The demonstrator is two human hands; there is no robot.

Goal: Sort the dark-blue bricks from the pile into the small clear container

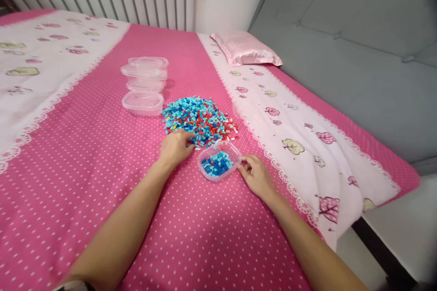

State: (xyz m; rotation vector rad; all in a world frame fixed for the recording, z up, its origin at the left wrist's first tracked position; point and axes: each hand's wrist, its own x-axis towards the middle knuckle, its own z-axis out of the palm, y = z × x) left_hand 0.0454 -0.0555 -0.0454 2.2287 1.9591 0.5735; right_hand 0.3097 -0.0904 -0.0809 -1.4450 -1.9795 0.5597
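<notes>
I am watching the left hand [175, 146] resting at the near edge of the pile of small bricks [200, 119], its fingers curling into the blue, red and white pieces; whether it is pinching one I cannot tell. The right hand [256, 175] is touching the right rim of the small clear tub [219, 160] with loosely bent fingers, steadying rather than gripping it. That tub is sitting just near of the pile, between both hands, partly filled with blue bricks. Further left, four empty clear tubs [145, 82] are lying in a row on the pink dotted bed [102, 159], with a pink pillow [244, 48] far right.
</notes>
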